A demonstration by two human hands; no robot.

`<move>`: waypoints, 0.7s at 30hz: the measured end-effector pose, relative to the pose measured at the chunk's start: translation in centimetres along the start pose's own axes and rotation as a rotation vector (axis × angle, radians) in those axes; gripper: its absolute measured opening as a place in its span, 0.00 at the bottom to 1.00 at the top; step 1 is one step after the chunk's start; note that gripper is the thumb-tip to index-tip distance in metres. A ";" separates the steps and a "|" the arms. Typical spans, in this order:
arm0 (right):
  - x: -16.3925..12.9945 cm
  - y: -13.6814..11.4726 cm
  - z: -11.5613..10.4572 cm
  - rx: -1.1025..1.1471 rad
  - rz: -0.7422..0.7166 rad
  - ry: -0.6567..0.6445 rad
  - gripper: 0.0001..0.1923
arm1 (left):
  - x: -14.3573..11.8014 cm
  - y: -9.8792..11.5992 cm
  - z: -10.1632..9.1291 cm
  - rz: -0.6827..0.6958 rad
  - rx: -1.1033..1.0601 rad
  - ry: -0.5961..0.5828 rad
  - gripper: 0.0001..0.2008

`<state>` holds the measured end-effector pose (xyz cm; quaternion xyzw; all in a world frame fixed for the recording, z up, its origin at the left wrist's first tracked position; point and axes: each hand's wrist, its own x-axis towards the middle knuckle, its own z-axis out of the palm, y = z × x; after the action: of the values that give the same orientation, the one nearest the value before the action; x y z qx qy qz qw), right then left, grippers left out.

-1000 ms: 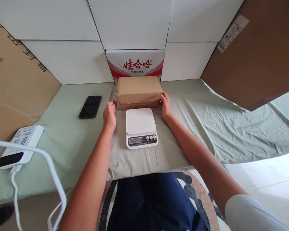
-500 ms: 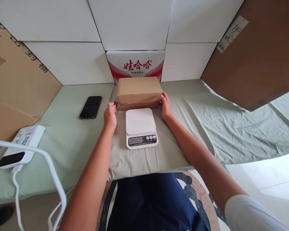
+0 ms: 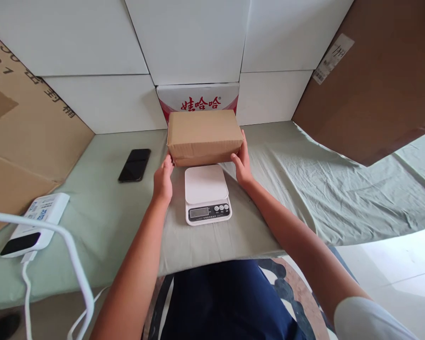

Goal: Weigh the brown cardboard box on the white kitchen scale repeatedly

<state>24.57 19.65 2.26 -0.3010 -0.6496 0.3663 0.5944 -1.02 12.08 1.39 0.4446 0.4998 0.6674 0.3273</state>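
Between my two hands is a plain brown cardboard box, gripped at its lower left and right ends and seemingly raised off the cloth. My left hand holds the left end, its fingertips partly hidden at the corner. On the other end, my right hand has the thumb on the front face and the fingers along the side. Just in front of the box lies a white kitchen scale with a bare platform; its display looks blank.
A black phone lies left of the box. Further left are a white device with a cable and a large carton. A red-and-white carton stands behind, a big brown carton at right. Green cloth covers the table.
My left hand has closed in on the box's left end and my right thumb has come onto its front. The box has risen and come nearer. The view has tilted slightly.
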 end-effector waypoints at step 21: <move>-9.8 -3.7 -2.0 0.006 0.026 -0.020 0.36 | -12.1 1.5 -3.8 0.010 0.090 -0.014 0.38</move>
<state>27.80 9.78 0.01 -0.3040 -0.6504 0.3789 0.5839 0.24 -0.40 -0.79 0.4659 0.5250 0.6427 0.3071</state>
